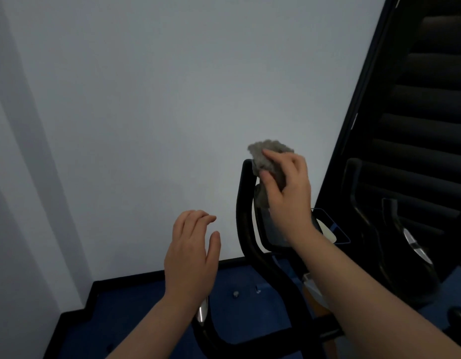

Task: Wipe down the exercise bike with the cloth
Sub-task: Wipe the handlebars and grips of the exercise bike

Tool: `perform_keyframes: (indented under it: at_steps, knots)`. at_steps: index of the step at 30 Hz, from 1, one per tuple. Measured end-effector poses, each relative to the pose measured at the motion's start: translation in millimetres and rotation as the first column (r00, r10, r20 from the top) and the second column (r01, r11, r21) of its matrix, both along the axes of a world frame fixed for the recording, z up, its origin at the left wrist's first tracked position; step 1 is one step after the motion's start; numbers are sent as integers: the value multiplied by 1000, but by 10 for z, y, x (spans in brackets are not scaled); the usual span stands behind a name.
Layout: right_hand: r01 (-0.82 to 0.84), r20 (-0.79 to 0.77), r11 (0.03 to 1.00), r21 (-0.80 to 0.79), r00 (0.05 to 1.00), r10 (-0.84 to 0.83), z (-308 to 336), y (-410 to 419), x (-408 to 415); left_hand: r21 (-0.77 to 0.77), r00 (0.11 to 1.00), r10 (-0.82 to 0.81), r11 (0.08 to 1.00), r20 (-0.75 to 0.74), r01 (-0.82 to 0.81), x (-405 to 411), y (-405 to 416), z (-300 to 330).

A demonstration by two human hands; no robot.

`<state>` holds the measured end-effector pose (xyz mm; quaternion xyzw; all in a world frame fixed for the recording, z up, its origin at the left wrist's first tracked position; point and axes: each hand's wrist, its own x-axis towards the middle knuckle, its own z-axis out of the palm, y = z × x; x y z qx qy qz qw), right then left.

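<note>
The exercise bike point(252, 244) stands right in front of me, close to the pale wall point(146, 99), its black handlebar loop rising on the left side and the console tucked just inside it. I have the cloth point(269, 161) bunched up in my right hand point(288, 187), fingers and thumb curled round the grey wad, so my grip there is closed on the cloth and presses it against the top of the console, just beside the upper bend of the bar. Bunching it gives me a firm pad to rub with rather than a loose flap that would drag.

My left hand point(191, 255) hovers apart from the bike, fingers relaxed and holding nothing; that grip is open. I judge it is kept free so it can steady the frame or take the bar when I work lower down. Beneath it a chrome patch on the lower handlebar point(202, 310) shows, not yet reached by the cloth.

Starting at the highest part makes sense to me, since dust falls downward. Much of the bike looks unwiped so far, though I cannot tell for sure from its dark surfaces. A dark window point(418, 99) to the right reflects the bike.
</note>
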<state>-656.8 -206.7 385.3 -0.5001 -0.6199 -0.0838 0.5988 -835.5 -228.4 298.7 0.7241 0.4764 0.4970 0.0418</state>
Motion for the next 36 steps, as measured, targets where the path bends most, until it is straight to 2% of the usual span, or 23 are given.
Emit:
perform_keyframes:
  at_steps: [4, 6, 8, 10, 13, 14, 18, 21, 23, 26, 28, 30, 32, 33, 35, 36]
  knots:
    - [-120, -205, 986, -112, 974, 96, -390, -142, -175, 0, 1000, 4, 1000, 6, -4, -2, -1, -11]
    - [-187, -165, 956, -227, 975, 152, -541, -278, -100, 1, 1000, 6, 1000, 3, -6, 0, 5, -13]
    - [-249, -128, 904, -348, 968, 218, -432, -291, 60, -1, 1000, 10, 1000, -1, -10, 8, 5, -9]
    - [-205, -59, 919, -336, 979, 196, -216, -219, 126, -9, 1000, 14, 1000, -2, -14, 9, -3, 3]
    - [-179, -132, 951, -253, 980, 150, -98, -153, -53, -12, 1000, 9, 1000, -16, -9, -1, -19, 12]
    - [-176, -118, 948, -267, 982, 149, -156, -166, -124, -15, 1000, 6, 1000, -22, -6, -9, -20, 10]
    - [-125, 186, 868, -480, 953, 240, -365, -385, -19, -17, 999, 0, 1000, -40, -1, -19, -19, 5]
    - [-126, 280, 696, -707, 854, 439, -132, -464, 278, -13, 1000, 3, 1000, -25, -3, -6, -14, -2]
    - [-89, 372, 688, -720, 788, 491, 26, -405, 306, -19, 1000, 3, 1000, -14, -3, -3, -16, 4]
    - [-69, 362, 788, -612, 861, 358, -25, -318, 50, -13, 999, -8, 1000, -39, 7, -19, -19, 14]
    - [-60, 307, 818, -572, 909, 281, -230, -398, -90, -5, 998, -14, 1000, -61, 14, -30, -22, 20]
    - [-72, 315, 832, -549, 905, 286, -402, -594, -17, -1, 997, -13, 1000, -75, 13, -32, -24, 21]
    - [-94, 380, 792, -603, 839, 389, -419, -794, 191, 0, 997, -12, 1000, -80, 12, -27, -32, 16]
    - [-97, 391, 742, -664, 800, 454, -362, -843, 307, 1, 997, -15, 1000, -78, 15, -24, -36, 14]
    - [-86, 366, 628, -774, 748, 553, -176, -830, 429, 2, 997, -10, 1000, -74, 10, -21, -40, 14]
    - [-93, 356, 612, -785, 742, 568, -99, -775, 418, 3, 997, -2, 1000, -74, 2, -19, -40, 14]
